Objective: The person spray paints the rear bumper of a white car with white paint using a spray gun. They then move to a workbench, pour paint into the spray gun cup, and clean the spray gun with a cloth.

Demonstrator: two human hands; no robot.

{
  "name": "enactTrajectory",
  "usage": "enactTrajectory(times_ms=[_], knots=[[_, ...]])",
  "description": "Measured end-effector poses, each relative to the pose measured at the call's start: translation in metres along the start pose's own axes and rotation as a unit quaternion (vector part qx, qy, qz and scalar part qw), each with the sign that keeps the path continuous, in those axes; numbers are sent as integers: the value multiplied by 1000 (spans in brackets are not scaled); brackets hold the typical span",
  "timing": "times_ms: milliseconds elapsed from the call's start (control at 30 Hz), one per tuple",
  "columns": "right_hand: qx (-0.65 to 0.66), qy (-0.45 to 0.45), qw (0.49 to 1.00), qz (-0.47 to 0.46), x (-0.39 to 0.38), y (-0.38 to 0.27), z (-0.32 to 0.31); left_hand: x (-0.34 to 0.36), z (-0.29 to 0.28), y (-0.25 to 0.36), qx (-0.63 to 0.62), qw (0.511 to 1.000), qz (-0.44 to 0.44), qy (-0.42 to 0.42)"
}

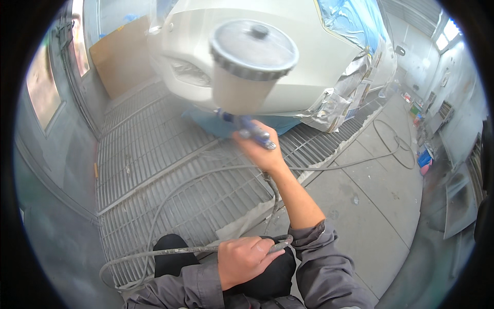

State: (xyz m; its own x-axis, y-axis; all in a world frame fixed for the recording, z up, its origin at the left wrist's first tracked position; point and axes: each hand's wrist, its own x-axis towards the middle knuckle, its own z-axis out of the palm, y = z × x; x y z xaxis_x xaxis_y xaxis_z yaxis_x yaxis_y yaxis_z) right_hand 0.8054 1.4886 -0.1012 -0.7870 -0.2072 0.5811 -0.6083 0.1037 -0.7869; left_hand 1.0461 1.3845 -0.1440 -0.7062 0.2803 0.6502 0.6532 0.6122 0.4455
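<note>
My right hand (261, 148) is raised and grips a spray gun (248, 126) with a blue body and a white cup with a grey lid (249, 62) on top. The gun points toward the white bumper of a car (288, 46), and a faint mist hangs in front of the panel. Low by my knee, my left hand (242, 258) is closed around the grey air hose (170, 251). From there the hose loops over the floor and up to the gun.
The car's glass and side are masked with blue film (350, 18) and paper. A metal floor grate (154, 165) lies under the car's front. Another hose (396, 147) coils on the concrete at right. A brown board (121, 56) leans against the far wall.
</note>
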Motion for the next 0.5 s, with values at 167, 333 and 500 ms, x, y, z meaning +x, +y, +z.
enactTrajectory(times_ms=[167, 333, 500], knots=[[10, 93, 989, 112, -5, 51, -85, 22, 27, 7, 3, 999, -32, 4], [17, 169, 979, 114, -1, 86, -186, 45, 55, 12, 10, 999, -52, 5], [-3, 235, 965, 112, 10, 114, -266, 64, 78, 16, 22, 998, -60, -21]])
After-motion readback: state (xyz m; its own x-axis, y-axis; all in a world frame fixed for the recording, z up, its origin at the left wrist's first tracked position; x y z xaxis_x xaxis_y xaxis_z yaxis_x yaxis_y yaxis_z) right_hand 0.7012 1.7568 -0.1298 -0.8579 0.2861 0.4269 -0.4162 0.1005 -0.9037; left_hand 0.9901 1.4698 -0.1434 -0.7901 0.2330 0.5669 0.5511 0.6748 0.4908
